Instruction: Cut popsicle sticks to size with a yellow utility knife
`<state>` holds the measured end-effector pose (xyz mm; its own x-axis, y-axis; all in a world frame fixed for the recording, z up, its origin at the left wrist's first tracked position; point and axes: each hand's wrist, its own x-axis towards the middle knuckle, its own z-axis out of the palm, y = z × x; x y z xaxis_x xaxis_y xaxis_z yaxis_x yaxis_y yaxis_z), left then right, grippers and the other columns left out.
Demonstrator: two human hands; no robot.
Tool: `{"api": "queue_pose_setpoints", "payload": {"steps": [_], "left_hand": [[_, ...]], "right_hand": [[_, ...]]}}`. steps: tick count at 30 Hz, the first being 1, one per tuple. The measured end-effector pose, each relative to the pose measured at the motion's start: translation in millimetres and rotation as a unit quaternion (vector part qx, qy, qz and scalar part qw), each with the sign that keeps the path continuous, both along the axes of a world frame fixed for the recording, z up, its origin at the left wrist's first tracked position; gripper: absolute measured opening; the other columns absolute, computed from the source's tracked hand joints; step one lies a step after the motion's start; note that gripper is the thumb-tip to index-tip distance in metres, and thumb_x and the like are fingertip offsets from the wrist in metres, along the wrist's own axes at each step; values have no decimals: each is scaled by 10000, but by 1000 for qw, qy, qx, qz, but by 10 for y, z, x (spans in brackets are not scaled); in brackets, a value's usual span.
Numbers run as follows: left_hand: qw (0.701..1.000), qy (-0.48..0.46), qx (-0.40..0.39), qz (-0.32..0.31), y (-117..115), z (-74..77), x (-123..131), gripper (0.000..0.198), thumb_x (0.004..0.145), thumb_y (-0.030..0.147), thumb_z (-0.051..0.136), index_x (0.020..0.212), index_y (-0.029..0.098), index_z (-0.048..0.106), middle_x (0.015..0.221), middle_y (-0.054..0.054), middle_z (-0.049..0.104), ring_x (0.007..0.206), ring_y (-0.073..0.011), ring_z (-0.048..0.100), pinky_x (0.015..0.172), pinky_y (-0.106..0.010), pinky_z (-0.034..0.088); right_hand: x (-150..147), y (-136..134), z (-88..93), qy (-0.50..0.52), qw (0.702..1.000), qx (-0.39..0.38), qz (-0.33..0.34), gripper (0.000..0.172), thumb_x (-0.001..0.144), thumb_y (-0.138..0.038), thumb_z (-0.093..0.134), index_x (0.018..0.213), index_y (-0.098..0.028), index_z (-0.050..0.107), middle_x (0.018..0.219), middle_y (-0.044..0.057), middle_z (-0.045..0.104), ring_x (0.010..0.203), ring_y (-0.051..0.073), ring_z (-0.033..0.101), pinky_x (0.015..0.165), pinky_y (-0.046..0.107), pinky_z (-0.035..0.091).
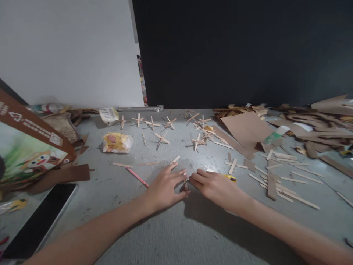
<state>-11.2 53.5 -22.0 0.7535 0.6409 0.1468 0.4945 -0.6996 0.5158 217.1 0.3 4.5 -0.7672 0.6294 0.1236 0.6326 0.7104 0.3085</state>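
Observation:
My left hand (167, 182) rests low over the grey table, thumb and fingertips closed around a short piece of wooden craft stick (185, 181). Facing it, my right hand (211, 184) has its fingers bunched in a pinch close to that piece. What the right fingers grip is hidden. A yellow-and-black object (231, 178) shows partly behind the right hand. By the left fingertips lies a pale craft stick (175, 159). A pink patterned stick (138, 177) lies beside the left wrist. Crossed craft sticks (233, 165) lie right of my right hand.
Several star-shaped stick assemblies (162, 138) stand farther back. Loose craft sticks (292, 195) and cardboard scraps (245, 127) cover the right side, with a glue stick (277, 134) among them. Leftward are a wrapped snack (117, 143), a phone (41, 221) and a printed brown bag (33, 147).

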Motion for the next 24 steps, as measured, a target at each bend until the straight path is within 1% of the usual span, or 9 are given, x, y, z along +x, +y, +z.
{"api": "queue_pose_setpoints", "payload": {"steps": [3, 8, 12, 16, 21, 24], "left_hand": [[1000, -7, -1, -13, 3, -1, 6, 472, 904, 453, 750, 1330, 255, 702, 1474, -92, 642, 1522, -350, 395, 1218, -554, 393], [1000, 4, 10, -12, 7, -7, 13, 471, 894, 423, 764, 1325, 246, 697, 1473, -90, 644, 1517, -356, 404, 1206, -558, 413], [1000, -5, 16, -16, 7, -19, 5, 483, 900, 450, 756, 1337, 254, 690, 1461, -94, 652, 1506, -363, 421, 1196, -583, 420], [1000, -10, 18, -19, 20, -35, 3, 464, 910, 461, 741, 1324, 258, 696, 1458, -91, 653, 1513, -357, 410, 1203, -581, 414], [999, -3, 31, -23, 38, -58, 20, 469, 896, 455, 756, 1315, 257, 692, 1457, -62, 656, 1500, -359, 423, 1206, -571, 426], [999, -3, 31, -19, 30, -45, 28, 466, 893, 424, 761, 1321, 256, 686, 1460, -60, 653, 1497, -354, 430, 1206, -566, 431]], "right_hand": [[-26, -24, 22, -19, 1000, -3, -3, 74, 949, -146, 675, 1014, -140, 710, 990, 100, 677, 939, 255, 615, 686, 362, 525], [-65, -55, 31, -30, 999, 0, -13, 68, 930, -131, 681, 980, -144, 725, 974, 111, 681, 918, 266, 615, 665, 376, 527], [-69, -67, 35, -20, 1000, 5, -13, 72, 922, -117, 681, 970, -140, 729, 961, 114, 679, 911, 274, 615, 666, 389, 534], [-84, -51, 77, -24, 1000, -1, -12, 80, 914, -113, 687, 981, -133, 726, 954, 116, 678, 916, 277, 622, 661, 384, 529], [-122, 17, 176, -51, 998, -37, -15, 94, 900, -102, 691, 989, -118, 717, 970, 137, 683, 953, 282, 642, 682, 367, 529], [-112, 81, 222, -75, 995, -71, 0, 171, 878, -142, 732, 1041, -95, 706, 1002, 144, 686, 983, 291, 653, 687, 362, 527]]}}
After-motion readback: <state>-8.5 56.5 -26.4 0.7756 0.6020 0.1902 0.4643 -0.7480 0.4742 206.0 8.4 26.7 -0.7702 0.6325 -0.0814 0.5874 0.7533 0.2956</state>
